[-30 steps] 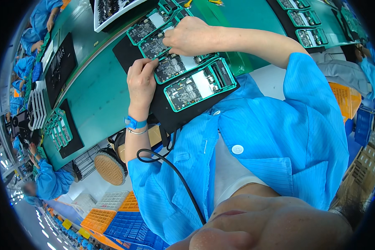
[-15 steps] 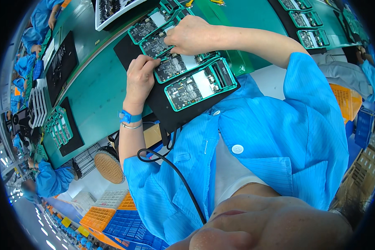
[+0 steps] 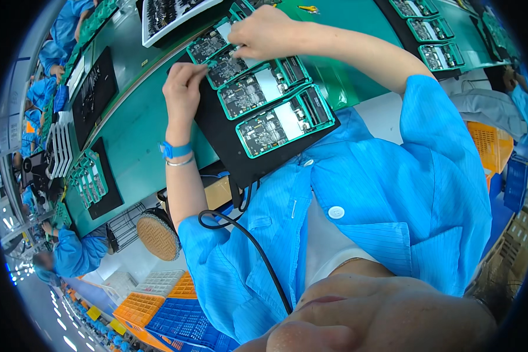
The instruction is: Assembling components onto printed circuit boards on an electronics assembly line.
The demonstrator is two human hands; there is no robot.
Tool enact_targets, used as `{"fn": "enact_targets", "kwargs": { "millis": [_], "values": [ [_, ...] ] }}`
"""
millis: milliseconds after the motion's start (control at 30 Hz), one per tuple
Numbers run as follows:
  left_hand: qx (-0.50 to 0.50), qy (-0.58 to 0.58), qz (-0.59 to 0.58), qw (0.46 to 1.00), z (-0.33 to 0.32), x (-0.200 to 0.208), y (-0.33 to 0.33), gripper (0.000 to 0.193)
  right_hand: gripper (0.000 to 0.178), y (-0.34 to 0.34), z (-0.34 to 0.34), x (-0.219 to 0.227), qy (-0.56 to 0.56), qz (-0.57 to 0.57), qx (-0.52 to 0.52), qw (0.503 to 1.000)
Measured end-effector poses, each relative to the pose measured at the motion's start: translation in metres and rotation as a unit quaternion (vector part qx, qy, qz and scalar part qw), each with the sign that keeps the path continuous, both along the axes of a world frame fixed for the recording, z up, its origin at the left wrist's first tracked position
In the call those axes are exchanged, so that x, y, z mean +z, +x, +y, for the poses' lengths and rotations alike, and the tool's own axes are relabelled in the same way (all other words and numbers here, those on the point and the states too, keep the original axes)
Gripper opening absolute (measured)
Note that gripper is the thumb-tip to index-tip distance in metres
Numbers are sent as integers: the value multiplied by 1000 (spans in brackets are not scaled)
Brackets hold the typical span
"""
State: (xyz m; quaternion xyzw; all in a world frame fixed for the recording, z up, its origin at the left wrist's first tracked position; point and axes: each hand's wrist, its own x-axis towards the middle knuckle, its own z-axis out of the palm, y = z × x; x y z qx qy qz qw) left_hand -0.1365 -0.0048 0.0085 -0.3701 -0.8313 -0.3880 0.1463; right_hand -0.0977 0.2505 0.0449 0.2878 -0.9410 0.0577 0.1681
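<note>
The left hand's (image 3: 183,87) grip is pinching almost closed, thumb and finger meeting at the nine o'clock edge of a teal case (image 3: 213,79); whether it is holding something small or touching the rim, I cannot tell. The right hand (image 3: 264,35) is reaching in from one o'clock, its fingers curling over the same case and hiding part of it; what its grip is holding, if anything, I cannot tell.

With the clock set on that case, it is lying open between its neighbours on a black mat (image 3: 214,132), carrying a dark circuit board (image 3: 226,67). At four o'clock a second case (image 3: 253,107) is holding a similar board beside a white panel, and just past it the nearest case (image 3: 293,139) is holding the same, with a black part filling its far end. At eleven o'clock another case (image 3: 208,44) is sitting close by, holding a board.

Farther out on the green counter (image 3: 149,141), a white tray (image 3: 145,29) at eleven o'clock is holding many small black parts (image 3: 167,14). A yellow tool (image 3: 308,9) is lying at two. Other board-filled cases (image 3: 434,56) are resting between two and three. Below the counter, orange (image 3: 138,308) and blue (image 3: 179,322) crates are standing at seven.
</note>
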Motion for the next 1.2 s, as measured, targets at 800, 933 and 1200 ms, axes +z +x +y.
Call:
{"fn": "enact_targets", "kwargs": {
  "millis": [800,933,1200],
  "values": [
    [10,-48,125,991,10,-24,-14,11,27,-49,-10,-11,70,-39,-12,997],
    [9,-61,132,989,9,-24,-14,13,27,-46,-11,-10,69,-39,-15,997],
    [16,-52,114,992,11,-23,-9,13,23,-41,-12,-5,61,-43,-12,997]
  ]
}}
